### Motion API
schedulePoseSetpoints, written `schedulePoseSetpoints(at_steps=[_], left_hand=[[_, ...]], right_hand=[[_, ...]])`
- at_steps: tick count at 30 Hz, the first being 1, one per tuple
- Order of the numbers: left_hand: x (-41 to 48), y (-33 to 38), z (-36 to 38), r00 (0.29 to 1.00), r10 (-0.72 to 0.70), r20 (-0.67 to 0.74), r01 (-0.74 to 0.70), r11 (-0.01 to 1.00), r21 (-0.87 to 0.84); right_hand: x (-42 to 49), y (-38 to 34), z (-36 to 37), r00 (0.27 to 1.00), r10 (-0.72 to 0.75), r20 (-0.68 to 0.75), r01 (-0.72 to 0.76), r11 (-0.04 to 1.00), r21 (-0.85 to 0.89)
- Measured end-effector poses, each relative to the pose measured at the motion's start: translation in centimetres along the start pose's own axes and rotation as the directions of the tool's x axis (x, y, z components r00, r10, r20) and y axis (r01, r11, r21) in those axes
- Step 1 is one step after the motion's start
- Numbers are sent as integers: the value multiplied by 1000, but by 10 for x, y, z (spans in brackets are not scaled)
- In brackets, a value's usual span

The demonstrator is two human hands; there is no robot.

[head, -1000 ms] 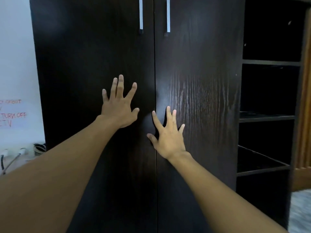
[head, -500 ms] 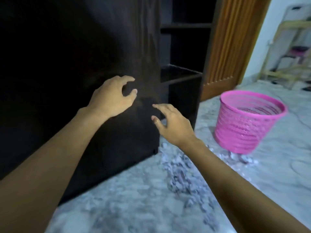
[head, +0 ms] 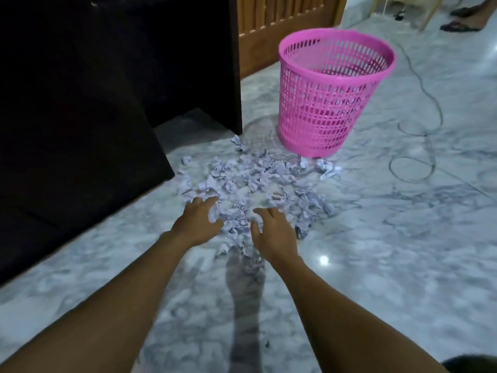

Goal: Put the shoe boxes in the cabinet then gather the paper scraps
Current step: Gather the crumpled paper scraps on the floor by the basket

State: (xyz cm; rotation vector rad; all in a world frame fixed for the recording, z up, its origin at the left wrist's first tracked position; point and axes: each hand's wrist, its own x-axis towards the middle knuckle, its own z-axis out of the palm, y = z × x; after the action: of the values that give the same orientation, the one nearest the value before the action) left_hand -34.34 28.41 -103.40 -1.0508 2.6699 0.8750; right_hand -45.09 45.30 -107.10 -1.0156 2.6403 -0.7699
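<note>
Several crumpled white paper scraps (head: 252, 181) lie spread on the marble floor in front of the dark cabinet (head: 80, 109). My left hand (head: 197, 222) reaches down at the near left edge of the pile, its fingers extended onto the scraps. My right hand (head: 271, 232) is beside it at the near edge, fingers loosely spread over the paper. Neither hand holds anything. No shoe boxes are in view.
A pink mesh waste basket (head: 330, 95) stands upright just beyond the scraps. A grey cable (head: 411, 162) loops over the floor to the right. A wooden door (head: 285, 25) is behind the basket. Someone's feet in sandals (head: 462, 22) are at the far right.
My hands have left the closed cabinet doors and dropped to the floor. The view has swung right and down onto the paper scraps and the basket.
</note>
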Motion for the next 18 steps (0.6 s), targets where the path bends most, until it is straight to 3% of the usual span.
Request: schedulePoseSetpoints(at_steps=[6,9,12,15,18], left_hand=[[16,-35,75,986,62,157,-101,962,252],[23,-45,99,971,206,121,-234,917,322],[32,-54,119,945,316,82,-323,872,369],[39,-59,132,924,380,50,-362,821,442],[44,-59,139,888,460,5,-410,784,466]], right_hand=[[-51,28,65,972,214,96,-213,977,-23],[-67,37,89,963,244,116,-242,970,-33],[-74,36,107,978,203,44,-197,975,-105],[-78,32,115,976,216,-34,-217,976,-24],[-83,29,115,958,287,-21,-285,956,73]])
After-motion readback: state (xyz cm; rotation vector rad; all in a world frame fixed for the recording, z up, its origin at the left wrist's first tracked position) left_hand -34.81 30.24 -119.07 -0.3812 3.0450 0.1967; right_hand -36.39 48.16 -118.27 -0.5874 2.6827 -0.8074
